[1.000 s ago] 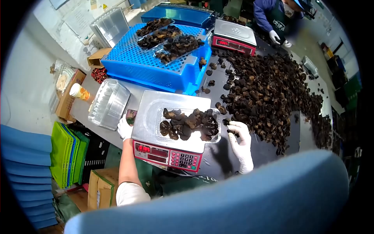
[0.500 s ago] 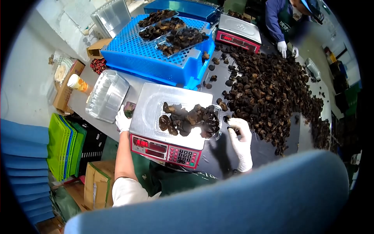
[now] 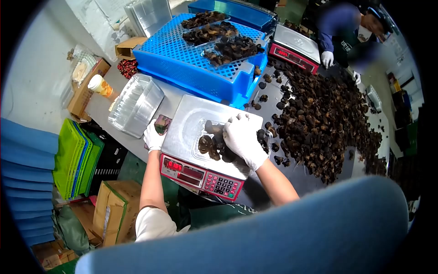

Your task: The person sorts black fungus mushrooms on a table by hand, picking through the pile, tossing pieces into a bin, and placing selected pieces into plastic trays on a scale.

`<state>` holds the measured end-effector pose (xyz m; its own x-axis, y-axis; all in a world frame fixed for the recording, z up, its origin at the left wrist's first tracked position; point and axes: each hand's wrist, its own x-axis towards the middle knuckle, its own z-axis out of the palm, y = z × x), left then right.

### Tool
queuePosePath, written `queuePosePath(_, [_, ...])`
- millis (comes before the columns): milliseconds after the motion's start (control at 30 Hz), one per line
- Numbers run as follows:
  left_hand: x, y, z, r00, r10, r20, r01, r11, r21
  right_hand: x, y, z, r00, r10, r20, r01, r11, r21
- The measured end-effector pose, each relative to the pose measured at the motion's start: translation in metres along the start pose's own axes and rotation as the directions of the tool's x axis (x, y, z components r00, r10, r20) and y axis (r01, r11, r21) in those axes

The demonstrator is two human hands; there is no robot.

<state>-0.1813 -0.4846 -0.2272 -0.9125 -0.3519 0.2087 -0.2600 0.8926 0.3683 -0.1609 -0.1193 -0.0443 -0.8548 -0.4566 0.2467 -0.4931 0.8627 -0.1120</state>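
A clear plastic tray [image 3: 202, 145] of dark wood ear mushrooms [image 3: 208, 147] sits on the metal plate of a red digital scale [image 3: 182, 114]. Over the tray's right part, my gloved right hand [image 3: 244, 139] has its fingers curled down onto the mushrooms; the fingertips are hidden. My gloved left hand [image 3: 154, 136] lies at the scale's left side, thumb and forefinger apart around a small flat dark item [image 3: 162, 124]. What that item is, I cannot make out.
A large mushroom heap [image 3: 319, 118] covers the table's right side. Filled trays stand on a blue crate [image 3: 182, 66]. Stacked clear trays [image 3: 137, 105] and a paper cup [image 3: 100, 85] are left. Beyond, a gloved co-worker [image 3: 340, 41] stands near another scale [image 3: 296, 43].
My right hand has moved left from beside the tray to over its mushrooms. My left hand stays beside the scale. The view has shifted slightly; the co-worker's hands have moved apart.
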Motion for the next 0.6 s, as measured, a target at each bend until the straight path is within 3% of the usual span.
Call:
queuePosePath(167, [0.001,-0.008,0.011,0.997,0.025,-0.077,-0.025,1.0,0.01,-0.01,0.005,-0.031,0.989,0.008,-0.146,-0.004,1.0,0.026])
queuePosePath(233, [0.005,-0.012,0.012,1.0,0.001,-0.022,-0.001,1.0,-0.003,-0.01,0.005,-0.033,0.999,0.034,0.002,-0.034,0.999,-0.013])
queuePosePath(267, [0.007,-0.01,0.011,1.0,-0.004,-0.011,0.003,1.0,-0.013,-0.012,0.007,-0.019,0.999,0.004,-0.032,-0.002,0.998,0.059])
queuePosePath(500, [0.008,-0.009,0.006,0.999,-0.044,0.028,0.044,0.999,0.01,-0.015,0.005,0.001,0.999,0.024,-0.027,-0.023,1.0,0.021])
queuePosePath(600, [0.008,-0.008,0.004,0.998,-0.023,0.057,0.024,0.999,-0.023,-0.022,0.014,-0.019,0.975,0.032,-0.222,0.035,0.955,0.294])
